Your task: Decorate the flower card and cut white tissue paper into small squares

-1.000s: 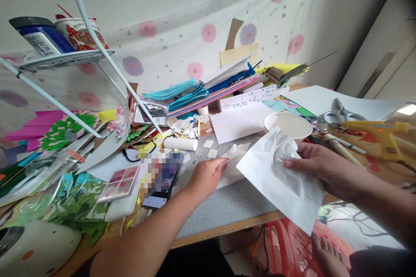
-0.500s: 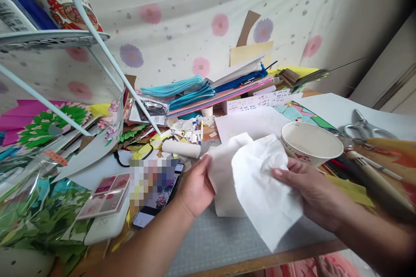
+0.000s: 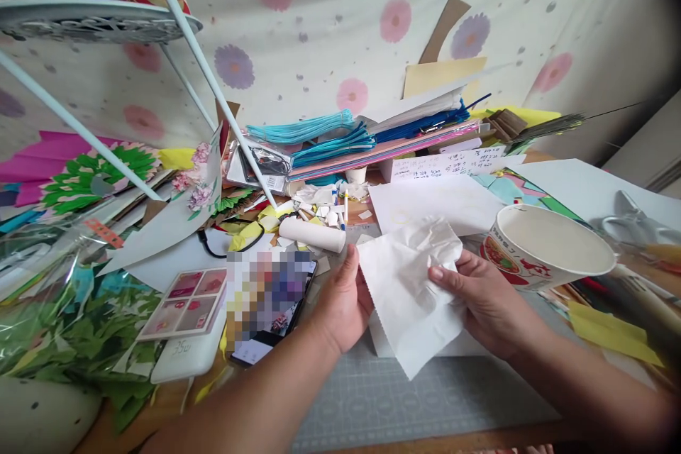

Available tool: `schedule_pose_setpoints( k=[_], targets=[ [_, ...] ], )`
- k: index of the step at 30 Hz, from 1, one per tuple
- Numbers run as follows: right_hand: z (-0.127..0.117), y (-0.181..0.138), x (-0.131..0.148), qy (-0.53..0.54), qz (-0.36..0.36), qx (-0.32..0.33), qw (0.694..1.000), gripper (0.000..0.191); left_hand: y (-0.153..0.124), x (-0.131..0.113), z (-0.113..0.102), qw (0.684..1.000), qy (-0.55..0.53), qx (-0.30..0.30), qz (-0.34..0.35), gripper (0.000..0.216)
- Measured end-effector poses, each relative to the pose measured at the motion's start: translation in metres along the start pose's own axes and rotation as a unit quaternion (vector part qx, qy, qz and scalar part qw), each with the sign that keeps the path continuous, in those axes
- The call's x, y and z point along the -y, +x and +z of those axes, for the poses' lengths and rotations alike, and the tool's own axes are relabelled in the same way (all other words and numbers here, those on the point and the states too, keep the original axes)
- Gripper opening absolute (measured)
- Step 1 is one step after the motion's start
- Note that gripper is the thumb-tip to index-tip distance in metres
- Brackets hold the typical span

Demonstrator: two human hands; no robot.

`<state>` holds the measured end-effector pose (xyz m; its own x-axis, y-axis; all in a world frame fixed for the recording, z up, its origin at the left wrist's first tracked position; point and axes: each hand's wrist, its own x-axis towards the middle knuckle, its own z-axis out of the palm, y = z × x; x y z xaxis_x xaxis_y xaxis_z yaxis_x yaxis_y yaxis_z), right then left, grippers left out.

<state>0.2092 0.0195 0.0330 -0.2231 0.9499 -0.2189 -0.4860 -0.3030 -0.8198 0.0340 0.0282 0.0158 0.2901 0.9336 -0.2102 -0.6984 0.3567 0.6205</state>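
A thin, crumpled white sheet of paper (image 3: 409, 312) with a finely jagged edge hangs in front of me, above the grey cutting mat (image 3: 383, 404). My right hand (image 3: 486, 301) pinches its creased right side between thumb and fingers. At the left edge is my left hand (image 3: 343, 308), thumb up and fingers partly hidden behind the paper, closed on its side. Behind the thin sheet, the lower edge of another white paper piece (image 3: 380, 344) shows; most of it is covered. A paper bowl (image 3: 521, 266) with a red printed side stands beyond my right hand.
Left of my hands lie a phone (image 3: 250, 351), a white roll (image 3: 311, 235) and a white power bank (image 3: 186, 362). Blue pipe cleaners (image 3: 330, 145) are stacked at the back. Silver scissors (image 3: 630, 220) lie far right. A white wire shelf (image 3: 128, 21) rises at upper left.
The thin sheet has turned and now covers most of the white piece behind it. My left thumb has lifted upright. The view has shifted, so the surroundings sit further right.
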Motion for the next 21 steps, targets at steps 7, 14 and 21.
schedule_pose_setpoints(
  k=[7,14,21],
  targets=[
    [-0.008,0.010,-0.004,-0.037,0.001,-0.019,0.999,0.027,0.001,-0.001,-0.001,0.997,0.057,-0.046,0.014,0.027],
    [-0.011,0.006,-0.004,-0.038,0.035,-0.062,0.997,0.034,0.007,0.004,-0.003,0.993,0.084,-0.084,0.027,0.028],
    [-0.010,0.011,-0.011,-0.061,0.022,-0.032,0.997,0.037,0.011,0.006,0.000,0.990,0.098,-0.105,0.013,0.016]
  ],
)
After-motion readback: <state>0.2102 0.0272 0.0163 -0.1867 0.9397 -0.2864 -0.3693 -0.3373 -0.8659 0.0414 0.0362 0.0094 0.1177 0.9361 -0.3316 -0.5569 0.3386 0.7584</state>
